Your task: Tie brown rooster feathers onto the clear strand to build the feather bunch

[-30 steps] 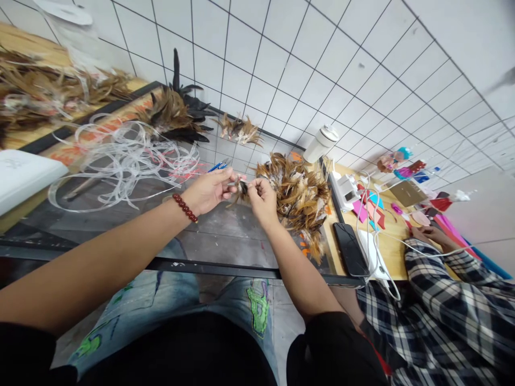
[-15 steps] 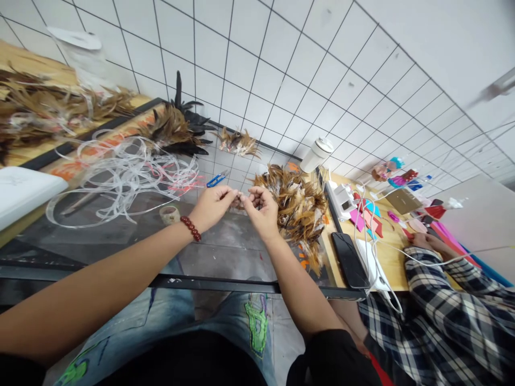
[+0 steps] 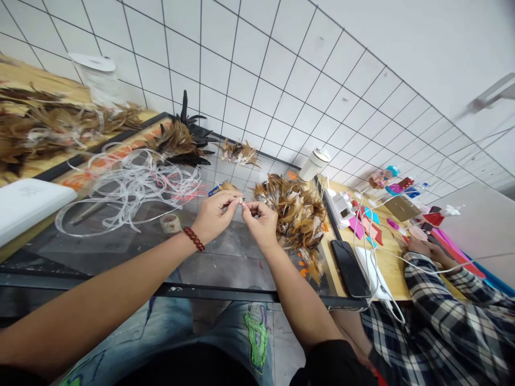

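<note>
My left hand (image 3: 217, 213), with a red bead bracelet at the wrist, pinches a small feather piece (image 3: 242, 201) whose pale and pink end shows between the fingertips. Brown feather tips stick out above my left knuckles. My right hand (image 3: 260, 221) meets it, thumb and index finger closed at the same pale end. Just behind my left hand lie blue snips (image 3: 214, 190), partly covered. A heap of brown feathers (image 3: 295, 214) lies right of my right hand. Tangled clear strips (image 3: 132, 185) spread to the left, near a tape roll (image 3: 171, 223).
Black and brown feathers (image 3: 181, 139) and a small feather bunch (image 3: 239, 153) lie toward the tiled wall. A white cup (image 3: 315, 163), black phone (image 3: 350, 268) and power strip (image 3: 374, 271) stand or lie rightward. Beside them sits a person in plaid sleeves (image 3: 432, 284).
The feather piece now shows between my fingertips, with brown feathers above my left hand. My hands have drawn closer together. The camera view has shifted slightly.
</note>
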`<state>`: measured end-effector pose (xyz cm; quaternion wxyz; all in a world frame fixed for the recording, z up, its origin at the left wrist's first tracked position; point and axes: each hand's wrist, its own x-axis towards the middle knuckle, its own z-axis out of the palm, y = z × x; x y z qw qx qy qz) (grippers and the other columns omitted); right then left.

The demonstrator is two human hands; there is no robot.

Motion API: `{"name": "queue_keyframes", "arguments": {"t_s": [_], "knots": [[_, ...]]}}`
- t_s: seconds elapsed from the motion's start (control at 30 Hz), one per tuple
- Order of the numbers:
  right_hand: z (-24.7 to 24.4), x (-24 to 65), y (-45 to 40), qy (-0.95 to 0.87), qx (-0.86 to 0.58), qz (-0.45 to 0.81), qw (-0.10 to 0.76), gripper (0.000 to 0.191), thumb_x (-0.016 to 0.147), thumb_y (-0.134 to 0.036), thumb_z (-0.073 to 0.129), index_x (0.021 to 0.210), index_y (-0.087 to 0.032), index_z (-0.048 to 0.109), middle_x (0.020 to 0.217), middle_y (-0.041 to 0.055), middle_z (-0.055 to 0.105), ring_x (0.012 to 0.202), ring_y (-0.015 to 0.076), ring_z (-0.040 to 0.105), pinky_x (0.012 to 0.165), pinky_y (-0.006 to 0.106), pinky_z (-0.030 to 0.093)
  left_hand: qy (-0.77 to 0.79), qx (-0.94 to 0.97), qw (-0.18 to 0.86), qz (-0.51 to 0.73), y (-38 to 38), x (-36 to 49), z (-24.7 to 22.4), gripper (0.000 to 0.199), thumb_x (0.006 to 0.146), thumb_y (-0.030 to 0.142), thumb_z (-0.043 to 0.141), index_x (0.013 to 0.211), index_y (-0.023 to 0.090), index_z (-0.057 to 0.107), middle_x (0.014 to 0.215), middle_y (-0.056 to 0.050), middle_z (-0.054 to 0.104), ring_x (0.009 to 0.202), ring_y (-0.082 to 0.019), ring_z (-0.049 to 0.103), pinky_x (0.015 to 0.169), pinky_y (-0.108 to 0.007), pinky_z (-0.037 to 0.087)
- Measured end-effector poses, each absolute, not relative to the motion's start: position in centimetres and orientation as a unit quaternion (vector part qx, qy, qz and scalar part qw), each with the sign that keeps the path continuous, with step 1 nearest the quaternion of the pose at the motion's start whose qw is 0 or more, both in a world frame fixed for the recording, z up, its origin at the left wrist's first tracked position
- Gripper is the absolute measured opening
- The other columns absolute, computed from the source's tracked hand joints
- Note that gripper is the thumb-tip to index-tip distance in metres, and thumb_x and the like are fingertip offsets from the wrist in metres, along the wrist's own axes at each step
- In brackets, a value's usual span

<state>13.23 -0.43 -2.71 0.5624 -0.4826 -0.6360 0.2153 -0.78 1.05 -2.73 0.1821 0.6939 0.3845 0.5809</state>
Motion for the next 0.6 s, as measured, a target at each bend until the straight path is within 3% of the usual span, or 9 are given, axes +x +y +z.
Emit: {"name": "queue_keyframes", "arguments": {"t_s": [0.1,0.4,0.5,0.6], "knots": [[-2.8,12.8,-0.5,-0.644,-0.489,0.19,0.556,0.015,0.076,-0.03,0.062,0.069,-0.017,0.066,0.06,-0.0019,0.063,0.054,0.0093,0.053,0.058,0.022,0.046,0.415,0.646,0.231,0.598,1.3,-0.6,-2.8,0.017,0.08,0.026,0.057,0.07,0.017,0.067,0.089,-0.01,0.076,0.083,-0.02,0.069,0.08,-0.034,0.054],[-3.7,12.6,-0.2,-0.711,-0.449,0.096,0.533,0.013,0.081,-0.023,0.057,0.071,-0.02,0.065,0.069,0.0012,0.066,0.063,0.012,0.058,0.068,0.026,0.049,0.4,0.398,0.528,0.635,1.5,0.0,-2.0,0.027,0.056,0.036,0.078,0.059,0.014,0.062,0.078,-0.008,0.072,0.07,-0.017,0.066,0.072,-0.032,0.055],[-3.7,12.9,-0.2,-0.722,-0.454,0.101,0.512,0.013,0.084,-0.027,0.056,0.078,-0.02,0.066,0.073,0.0017,0.065,0.065,0.0123,0.057,0.069,0.027,0.048,0.396,0.4,0.541,0.624,1.7,-0.3,-2.0,0.03,0.055,0.037,0.079,0.059,0.014,0.061,0.074,-0.007,0.071,0.069,-0.016,0.065,0.073,-0.031,0.054],[-3.6,13.6,-0.1,-0.716,-0.462,0.124,0.509,0.022,0.082,-0.03,0.06,0.101,-0.02,0.065,0.081,0.0017,0.064,0.065,0.0118,0.054,0.069,0.026,0.049,0.422,0.447,0.498,0.612,2.0,-0.5,-2.2,0.029,0.058,0.039,0.077,0.061,0.013,0.064,0.074,-0.008,0.071,0.069,-0.016,0.064,0.072,-0.03,0.053]]}}
